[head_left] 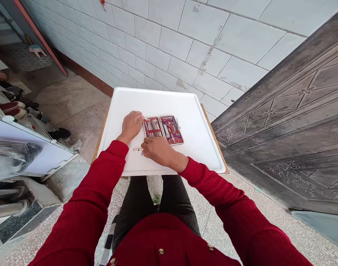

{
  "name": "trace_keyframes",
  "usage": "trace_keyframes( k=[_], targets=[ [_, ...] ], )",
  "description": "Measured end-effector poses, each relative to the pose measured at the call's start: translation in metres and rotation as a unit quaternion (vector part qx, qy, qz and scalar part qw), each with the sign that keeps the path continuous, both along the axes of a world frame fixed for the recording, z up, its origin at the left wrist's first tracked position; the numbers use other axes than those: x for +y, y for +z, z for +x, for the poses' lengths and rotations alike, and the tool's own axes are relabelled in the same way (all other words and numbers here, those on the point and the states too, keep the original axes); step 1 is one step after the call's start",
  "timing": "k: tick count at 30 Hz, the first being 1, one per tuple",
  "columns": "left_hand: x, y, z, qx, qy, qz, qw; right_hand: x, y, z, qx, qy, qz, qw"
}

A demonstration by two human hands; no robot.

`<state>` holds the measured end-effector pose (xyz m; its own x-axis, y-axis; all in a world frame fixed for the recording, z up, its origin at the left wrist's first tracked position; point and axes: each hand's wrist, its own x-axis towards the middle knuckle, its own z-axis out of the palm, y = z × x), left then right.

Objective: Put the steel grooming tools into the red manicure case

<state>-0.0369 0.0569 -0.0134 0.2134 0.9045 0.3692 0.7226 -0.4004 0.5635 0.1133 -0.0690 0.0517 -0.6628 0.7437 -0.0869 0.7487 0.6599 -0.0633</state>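
An open manicure case (158,127) with a dark red lining lies flat on the white board. Slim metal tools fill its left half; small scissors (173,139) and other tools sit in its right half. At the case's left edge, my left hand (131,126) has its fingers bent together against the rim. My right hand (159,151) is closed in front of the case and hides part of its lower edge. From its fingertips a silver nail clipper (137,150) sticks out to the left, just above or on the board; which one I cannot tell.
The white board (202,151) has a raised rim and rests on a wooden top (226,166). Behind it stands a tiled wall (169,40), with a dark carved door (290,122) to the right. A rack with shoes (14,111) is at the left.
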Motion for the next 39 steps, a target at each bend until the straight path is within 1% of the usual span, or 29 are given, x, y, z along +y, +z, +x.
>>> trace_keyframes(
  k=[3, 5, 8, 11, 13, 15, 19, 22, 31, 36, 39],
  targets=[
    [0.0, 0.0, 0.0, -0.004, -0.002, -0.007, 1.0, 0.002, -0.001, -0.002, 0.009, -0.002, -0.016, 1.0],
    [0.0, 0.001, -0.001, -0.004, -0.003, -0.015, 1.0, 0.005, 0.002, 0.002, 0.023, -0.026, -0.024, 0.999],
    [0.0, 0.001, -0.001, -0.006, 0.0, -0.021, 1.0, 0.016, 0.009, 0.011, 0.046, -0.105, -0.01, 0.993],
    [-0.001, 0.0, -0.002, -0.012, -0.001, -0.02, 1.0, 0.036, 0.016, 0.018, 0.057, -0.189, -0.006, 0.98],
    [-0.001, -0.001, -0.003, -0.015, -0.003, -0.019, 1.0, 0.052, 0.018, 0.02, 0.046, -0.224, -0.016, 0.973],
    [-0.001, -0.001, -0.003, -0.016, -0.004, -0.017, 1.0, 0.066, 0.018, 0.019, 0.04, -0.244, -0.017, 0.969],
    [0.0, -0.003, -0.004, -0.014, -0.007, -0.013, 1.0, 0.088, 0.014, 0.015, 0.028, -0.261, -0.003, 0.965],
    [0.0, -0.004, -0.004, -0.011, -0.006, -0.01, 1.0, 0.098, 0.009, 0.011, 0.005, -0.274, -0.005, 0.962],
    [-0.001, -0.002, -0.003, 0.002, -0.012, -0.004, 1.0, 0.101, 0.01, -0.006, -0.047, -0.26, -0.005, 0.964],
    [-0.002, -0.003, -0.001, -0.007, -0.008, 0.002, 1.0, 0.107, 0.012, -0.012, -0.057, -0.256, 0.001, 0.965],
    [-0.002, -0.002, -0.001, -0.009, -0.009, -0.002, 1.0, 0.112, 0.015, -0.016, -0.065, -0.263, -0.009, 0.963]
  ],
)
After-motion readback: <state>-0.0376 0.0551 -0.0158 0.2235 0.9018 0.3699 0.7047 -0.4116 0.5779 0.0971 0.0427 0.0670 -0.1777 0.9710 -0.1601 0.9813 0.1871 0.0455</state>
